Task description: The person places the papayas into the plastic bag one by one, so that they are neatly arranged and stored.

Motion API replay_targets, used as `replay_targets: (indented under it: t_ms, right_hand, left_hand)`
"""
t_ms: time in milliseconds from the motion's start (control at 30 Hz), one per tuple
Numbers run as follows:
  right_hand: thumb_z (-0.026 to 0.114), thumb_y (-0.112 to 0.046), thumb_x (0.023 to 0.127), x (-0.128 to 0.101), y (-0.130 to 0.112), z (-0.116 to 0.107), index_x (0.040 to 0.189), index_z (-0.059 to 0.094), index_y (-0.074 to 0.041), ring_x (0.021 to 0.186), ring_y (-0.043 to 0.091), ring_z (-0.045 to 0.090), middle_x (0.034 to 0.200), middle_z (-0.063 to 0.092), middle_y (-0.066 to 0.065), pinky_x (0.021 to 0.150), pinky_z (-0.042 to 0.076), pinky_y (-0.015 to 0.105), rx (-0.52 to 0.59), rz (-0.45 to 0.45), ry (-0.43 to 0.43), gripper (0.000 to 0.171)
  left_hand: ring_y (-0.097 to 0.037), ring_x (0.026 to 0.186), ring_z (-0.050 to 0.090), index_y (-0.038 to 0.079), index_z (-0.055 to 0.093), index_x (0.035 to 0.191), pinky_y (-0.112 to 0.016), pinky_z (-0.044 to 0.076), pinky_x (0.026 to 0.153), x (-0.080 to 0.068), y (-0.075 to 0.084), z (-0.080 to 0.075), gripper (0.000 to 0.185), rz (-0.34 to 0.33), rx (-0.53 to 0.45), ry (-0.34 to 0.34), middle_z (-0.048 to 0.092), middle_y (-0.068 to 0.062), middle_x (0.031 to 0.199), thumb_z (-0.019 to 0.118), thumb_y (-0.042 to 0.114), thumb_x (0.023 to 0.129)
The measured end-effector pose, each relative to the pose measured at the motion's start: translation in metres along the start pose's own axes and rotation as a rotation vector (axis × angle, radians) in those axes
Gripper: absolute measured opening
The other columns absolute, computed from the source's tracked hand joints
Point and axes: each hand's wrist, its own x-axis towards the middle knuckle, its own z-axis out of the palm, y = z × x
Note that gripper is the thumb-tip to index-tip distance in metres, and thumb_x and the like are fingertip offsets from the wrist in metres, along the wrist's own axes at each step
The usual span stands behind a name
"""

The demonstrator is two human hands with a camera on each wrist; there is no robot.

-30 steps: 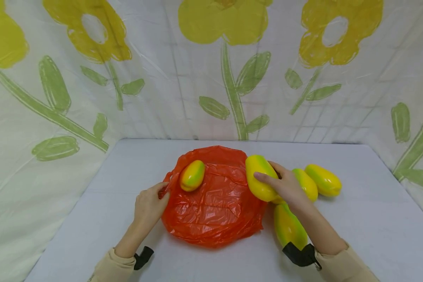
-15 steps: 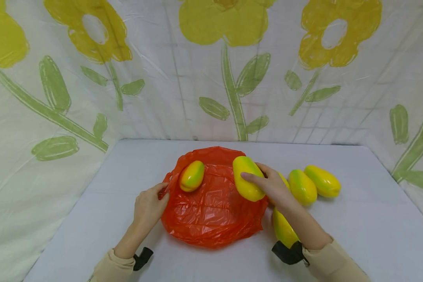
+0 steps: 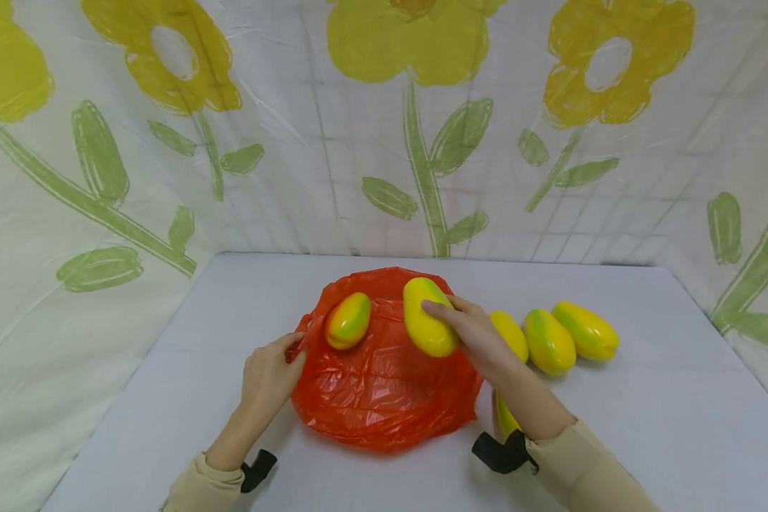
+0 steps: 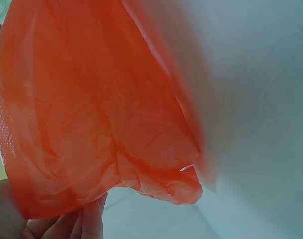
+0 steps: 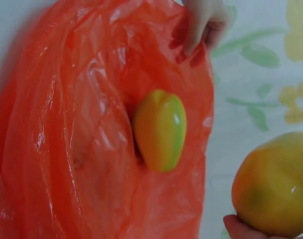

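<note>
Head view centres on a red plastic bag (image 3: 384,419), its mouth spread open and its film creased and shiny. The left hand (image 3: 270,373) is at the bag's left side, gripping the edge of the film between thumb and fingers. The right hand (image 3: 480,334) is at the bag's right side, grasping a yellow-green fruit (image 3: 427,320); its thumb lies across the near face of that fruit, which is held over the right part of the bag's mouth. Another fruit (image 3: 348,321), more orange on one side, lies within the bag near its left edge, well apart from the held one.

To the right of the bag, three more fruits (image 3: 550,343) sit close together in a slanting row, the nearest partly hidden by the right hand and forearm. One further fruit (image 3: 506,419) lies just beside the bag's front right side, mostly covered by the right forearm. Bag and loose fruits rest on a white surface (image 3: 653,384). Both arms, in front of the bag, wear beige sleeves (image 3: 582,462) and black wrist pieces (image 3: 502,453). Behind the bag hangs a white curtain (image 3: 281,206) with large yellow flowers and green leaves. From the left wrist, fingers show along the bag's lower edge.
</note>
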Motion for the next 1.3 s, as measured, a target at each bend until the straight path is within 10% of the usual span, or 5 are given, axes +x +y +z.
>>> replay_targets:
  t_ms: [1300]
  right_hand:
    - [0.064, -0.033, 0.091, 0.048, 0.014, 0.051, 0.12, 0.057, 0.003, 0.089, 0.021, 0.054, 0.1, 0.058, 0.008, 0.079, 0.048, 0.029, 0.131, 0.044, 0.051, 0.047]
  left_hand:
    - [-0.022, 0.058, 0.058, -0.008, 0.069, 0.11, -0.03, 0.048, 0.052, 0.001, 0.001, 0.003, 0.026, -0.021, 0.003, -0.024, 0.071, -0.02, 0.086, 0.064, 0.001, 0.086]
